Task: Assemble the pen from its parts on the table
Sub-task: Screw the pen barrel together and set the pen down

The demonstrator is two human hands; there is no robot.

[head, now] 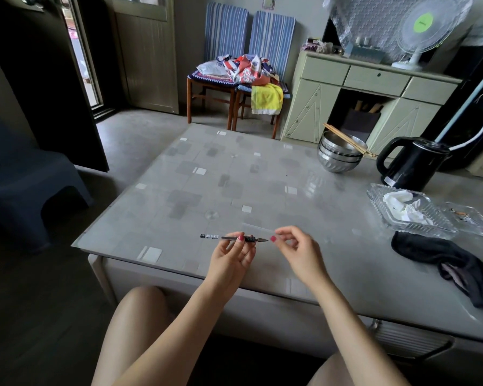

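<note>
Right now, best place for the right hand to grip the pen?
Hedged: the bare barrel section of the pen left of the left hand. The pen lies level with its tip pointing right, so the right hand should pinch from above, avoiding the tip.

Light: dim room, daylight from far-left door [81, 59] | Glare: soft shine on counter [262, 176] | Edges: bent, dark corners

Left hand [234, 253] raised palm-up over the table's [346, 274] near edge, thumb and fingers pinching the pen [232, 237] level. Right hand [296, 246] just beside, fingers curled, thumb and forefinger pinched near the tip.
</note>
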